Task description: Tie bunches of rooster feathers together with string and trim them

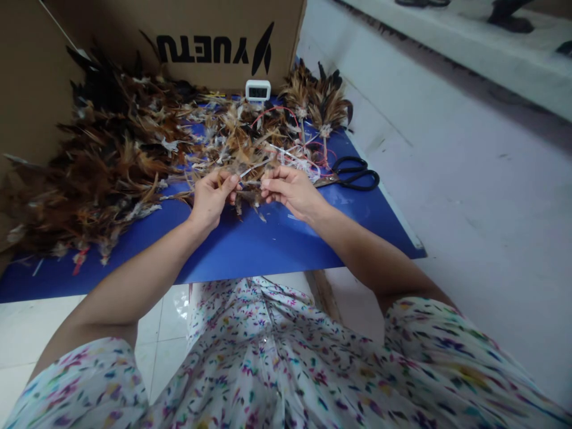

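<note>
Across a smooth blue tabletop [250, 256], before a tan cardboard box [214, 21] with upside-down black lettering [203, 49], spreads a shaggy heap of brown and black feathers [102, 161]. A person's left hand [210, 193] and right hand [292, 192] face each other at centre. Metal scissors with looped black handles [337, 177] lie to the right, a rounded white plastic digital display [258, 90] near the box. Fingers of both hands are pinched closed on a small tuft of wispy brown feathers [248, 195], between them above the tabletop.

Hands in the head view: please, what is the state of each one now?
Left hand: closed in a pinch; what it holds cannot be told.
Right hand: also pinched closed; anything held is too small to tell.
</note>
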Demonstrator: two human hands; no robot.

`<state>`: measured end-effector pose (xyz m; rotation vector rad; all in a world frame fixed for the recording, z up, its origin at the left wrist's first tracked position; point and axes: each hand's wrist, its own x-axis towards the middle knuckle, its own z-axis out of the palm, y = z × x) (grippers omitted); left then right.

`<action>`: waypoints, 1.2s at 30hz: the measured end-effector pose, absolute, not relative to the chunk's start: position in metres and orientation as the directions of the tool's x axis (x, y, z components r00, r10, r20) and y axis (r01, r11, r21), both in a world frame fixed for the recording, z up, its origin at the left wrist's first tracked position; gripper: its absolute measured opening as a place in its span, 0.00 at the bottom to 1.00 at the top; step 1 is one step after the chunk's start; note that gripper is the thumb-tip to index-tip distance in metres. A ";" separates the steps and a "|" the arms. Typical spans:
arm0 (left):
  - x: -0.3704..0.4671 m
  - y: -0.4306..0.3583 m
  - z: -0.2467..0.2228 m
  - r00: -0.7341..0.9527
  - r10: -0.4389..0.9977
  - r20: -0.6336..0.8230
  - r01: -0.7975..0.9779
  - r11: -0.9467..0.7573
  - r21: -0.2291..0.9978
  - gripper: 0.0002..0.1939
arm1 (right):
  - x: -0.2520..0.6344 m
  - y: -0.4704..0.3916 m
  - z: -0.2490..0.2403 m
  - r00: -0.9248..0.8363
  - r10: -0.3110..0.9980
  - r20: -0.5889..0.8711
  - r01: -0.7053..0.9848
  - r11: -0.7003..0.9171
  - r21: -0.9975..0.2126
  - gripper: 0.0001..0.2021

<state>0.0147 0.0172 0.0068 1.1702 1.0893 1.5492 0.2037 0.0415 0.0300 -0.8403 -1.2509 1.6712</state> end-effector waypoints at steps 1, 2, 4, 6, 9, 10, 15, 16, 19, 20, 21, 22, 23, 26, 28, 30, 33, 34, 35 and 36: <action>0.016 0.017 0.005 -0.164 0.960 0.226 -0.105 -0.245 0.964 0.27 | 0.202 0.041 0.029 -0.404 0.914 -0.029 -0.243 -0.138 -0.960 0.10; 0.017 0.017 0.004 -0.161 0.954 0.253 -0.071 -0.267 0.961 0.27 | 0.201 0.040 0.029 -0.406 0.913 -0.040 -0.245 -0.151 -0.958 0.11; 0.018 0.016 0.002 -0.153 0.941 0.304 -0.011 -0.309 0.951 0.26 | 0.199 0.039 0.028 -0.406 0.912 -0.061 -0.253 -0.177 -0.951 0.11; 0.019 0.016 0.000 -0.145 0.929 0.340 0.040 -0.338 0.940 0.25 | 0.197 0.038 0.027 -0.402 0.912 -0.081 -0.265 -0.201 -0.943 0.11; 0.020 0.014 -0.001 -0.136 0.921 0.366 0.112 -0.353 0.929 0.23 | 0.195 0.038 0.025 -0.397 0.912 -0.099 -0.275 -0.222 -0.935 0.10; 0.020 0.014 -0.001 -0.133 0.918 0.373 0.134 -0.356 0.925 0.23 | 0.194 0.039 0.024 -0.398 0.911 -0.103 -0.275 -0.226 -0.935 0.10; 0.023 0.010 0.001 -0.120 0.899 0.421 0.242 -0.384 0.891 0.19 | 0.193 0.041 0.021 -0.390 0.916 -0.098 -0.287 -0.222 -0.932 0.09; 0.024 0.010 0.001 -0.118 0.893 0.433 0.259 -0.394 0.882 0.19 | 0.193 0.041 0.021 -0.390 0.916 -0.096 -0.289 -0.220 -0.932 0.09; 0.025 0.008 0.002 -0.123 0.880 0.458 0.291 -0.409 0.865 0.18 | 0.194 0.041 0.019 -0.390 0.916 -0.095 -0.282 -0.217 -0.935 0.10; 0.025 0.008 0.002 -0.126 0.879 0.460 0.299 -0.408 0.862 0.18 | 0.194 0.041 0.019 -0.388 0.917 -0.095 -0.278 -0.215 -0.936 0.11; 0.025 0.008 0.001 -0.129 0.879 0.460 0.308 -0.405 0.861 0.17 | 0.193 0.041 0.018 -0.387 0.917 -0.095 -0.275 -0.213 -0.938 0.11; 0.025 0.008 0.001 -0.129 0.879 0.459 0.318 -0.401 0.859 0.17 | 0.193 0.041 0.018 -0.384 0.918 -0.095 -0.272 -0.211 -0.939 0.11; 0.025 0.008 0.001 -0.128 0.880 0.458 0.329 -0.398 0.856 0.17 | 0.193 0.041 0.018 -0.382 0.919 -0.095 -0.269 -0.209 -0.940 0.11; 0.025 0.007 0.002 -0.133 0.879 0.458 0.365 -0.387 0.847 0.15 | 0.192 0.041 0.018 -0.374 0.922 -0.100 -0.255 -0.207 -0.945 0.10; 0.024 0.007 0.002 -0.142 0.875 0.463 0.379 -0.384 0.842 0.13 | 0.192 0.040 0.018 -0.372 0.923 -0.103 -0.252 -0.207 -0.945 0.10; 0.024 0.007 0.002 -0.144 0.870 0.471 0.388 -0.389 0.836 0.13 | 0.192 0.040 0.018 -0.375 0.922 -0.100 -0.259 -0.208 -0.943 0.09; 0.024 0.007 0.002 -0.136 0.855 0.501 0.422 -0.407 0.810 0.12 | 0.192 0.039 0.019 -0.385 0.918 -0.094 -0.258 -0.205 -0.944 0.10; 0.024 0.007 0.002 -0.131 0.846 0.517 0.440 -0.417 0.795 0.12 | 0.191 0.039 0.019 -0.385 0.918 -0.095 -0.254 -0.204 -0.945 0.11; 0.024 0.006 0.003 -0.126 0.835 0.535 0.460 -0.428 0.778 0.12 | 0.191 0.039 0.019 -0.385 0.918 -0.098 -0.251 -0.207 -0.946 0.12; 0.024 0.006 0.003 -0.119 0.824 0.553 0.480 -0.440 0.759 0.12 | 0.191 0.039 0.019 -0.384 0.917 -0.106 -0.249 -0.214 -0.945 0.13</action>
